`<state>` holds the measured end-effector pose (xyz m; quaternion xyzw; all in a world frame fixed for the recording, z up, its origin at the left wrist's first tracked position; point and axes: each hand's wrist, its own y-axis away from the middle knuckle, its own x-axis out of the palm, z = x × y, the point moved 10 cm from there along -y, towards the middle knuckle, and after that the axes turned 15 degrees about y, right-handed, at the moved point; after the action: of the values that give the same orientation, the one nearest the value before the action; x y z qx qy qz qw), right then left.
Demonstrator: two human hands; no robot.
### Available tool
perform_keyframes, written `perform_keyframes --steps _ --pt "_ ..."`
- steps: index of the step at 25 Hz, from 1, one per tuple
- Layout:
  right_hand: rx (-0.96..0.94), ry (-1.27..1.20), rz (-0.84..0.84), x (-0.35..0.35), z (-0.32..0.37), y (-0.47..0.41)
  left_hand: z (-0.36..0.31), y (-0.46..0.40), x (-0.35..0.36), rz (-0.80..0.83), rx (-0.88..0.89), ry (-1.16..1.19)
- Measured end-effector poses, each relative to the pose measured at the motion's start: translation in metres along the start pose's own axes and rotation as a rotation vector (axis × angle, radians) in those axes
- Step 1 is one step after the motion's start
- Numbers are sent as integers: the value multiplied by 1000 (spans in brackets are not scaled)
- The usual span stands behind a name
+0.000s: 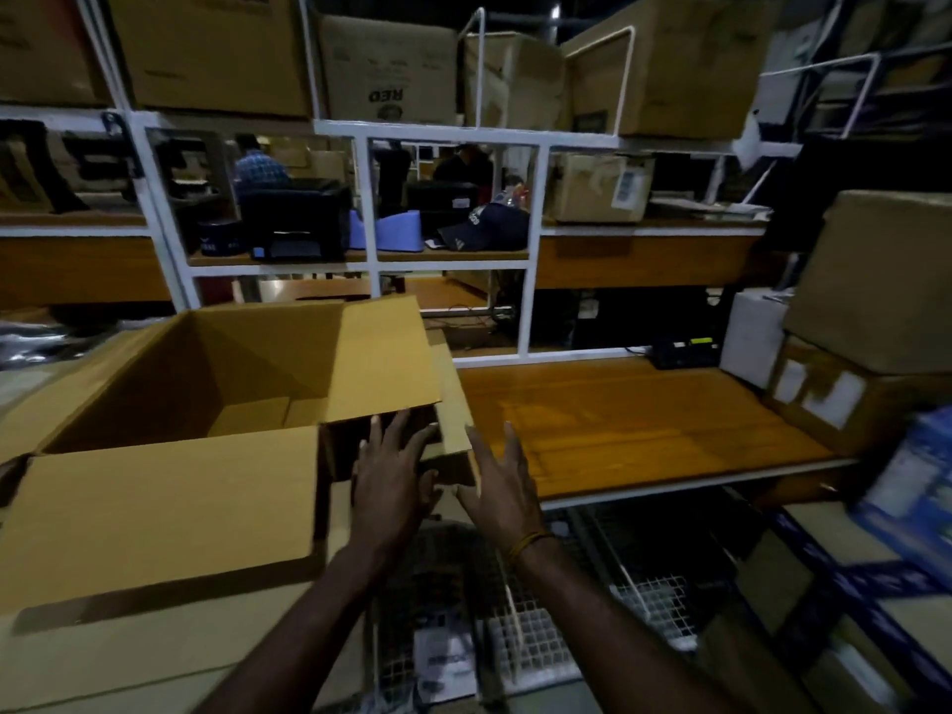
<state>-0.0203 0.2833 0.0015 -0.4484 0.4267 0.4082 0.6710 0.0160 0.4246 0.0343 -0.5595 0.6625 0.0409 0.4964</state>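
Note:
A large open cardboard box (216, 383) stands at the left, its flaps spread out and its inside bare. One flap hangs toward me in front, another stands up at the right. My left hand (391, 471) reaches with straight, spread fingers to the box's right side, at or just short of it. My right hand (499, 487) is beside it, fingers also spread, near the narrow right flap (453, 404). A thin yellow band circles my right wrist. Neither hand holds anything.
A wooden worktop (644, 420) lies to the right of the box. Stacked cartons (876, 301) stand at its right end. White metal shelving (530, 249) behind holds cartons, a printer (293, 219) and a cap (489, 226). A wire basket (541, 636) sits below my arms. People work beyond the shelves.

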Motion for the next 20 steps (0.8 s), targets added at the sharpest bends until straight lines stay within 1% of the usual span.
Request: perform_keyframes --steps 3,7,13,16,20 --pt "71 32 -23 -14 -88 4 -55 -19 69 91 41 33" --pt "181 47 -42 -39 -209 16 -146 -35 172 216 123 91" --pt "359 120 -56 -78 -387 63 -288 -39 304 372 216 212" --pt "459 175 -83 -97 -458 87 -348 -35 355 426 275 245" --pt "568 127 -114 -111 -532 111 -407 -40 413 483 334 303"
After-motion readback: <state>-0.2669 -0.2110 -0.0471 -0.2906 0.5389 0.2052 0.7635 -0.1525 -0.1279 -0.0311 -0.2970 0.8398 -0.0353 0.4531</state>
